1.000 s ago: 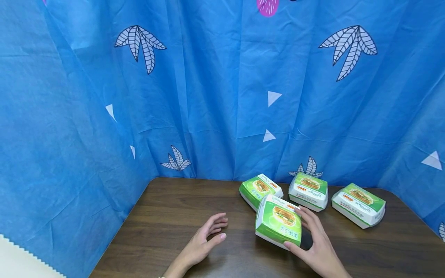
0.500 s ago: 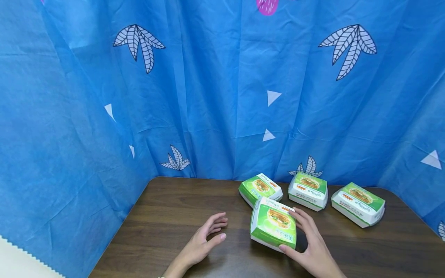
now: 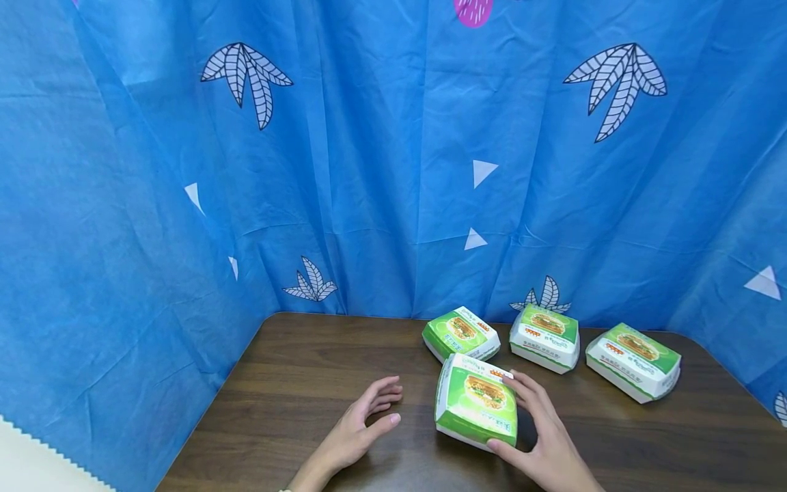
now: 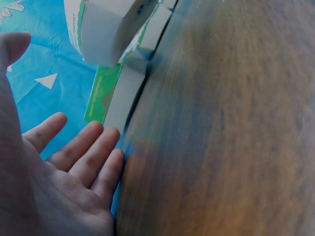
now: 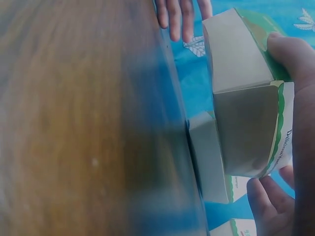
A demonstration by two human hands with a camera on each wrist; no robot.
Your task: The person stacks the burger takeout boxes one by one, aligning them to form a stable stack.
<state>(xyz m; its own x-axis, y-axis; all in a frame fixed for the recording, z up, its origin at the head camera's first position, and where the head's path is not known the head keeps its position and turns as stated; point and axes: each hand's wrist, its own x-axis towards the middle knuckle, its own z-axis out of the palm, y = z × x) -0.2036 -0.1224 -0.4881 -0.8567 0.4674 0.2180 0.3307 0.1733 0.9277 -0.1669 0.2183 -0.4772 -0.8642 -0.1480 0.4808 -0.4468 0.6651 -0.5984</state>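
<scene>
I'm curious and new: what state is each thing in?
Held green-and-white square cardboard carton: closed, tilted, lifted
Left matching carton: closed, resting on brown wood-grain table
Middle matching carton: closed, resting there
Right matching carton: closed, resting there
Left bare hand: holding nothing
Right bare hand: gripping held carton
Blue printed fabric curtain: hanging, creased

In the head view, the near corner of the rear-left green-and-white cardboard burger box [image 3: 458, 333] is hidden by the held green-and-white cardboard burger box [image 3: 476, 406], whose right side is partly covered by the right hand [image 3: 547, 437]. Its smallest lettering cannot be read. The brown wood-grain table [image 3: 277, 410] is blurred in both wrist views. The left hand [image 4: 74, 184] is cut off by the left wrist view's edge.
</scene>
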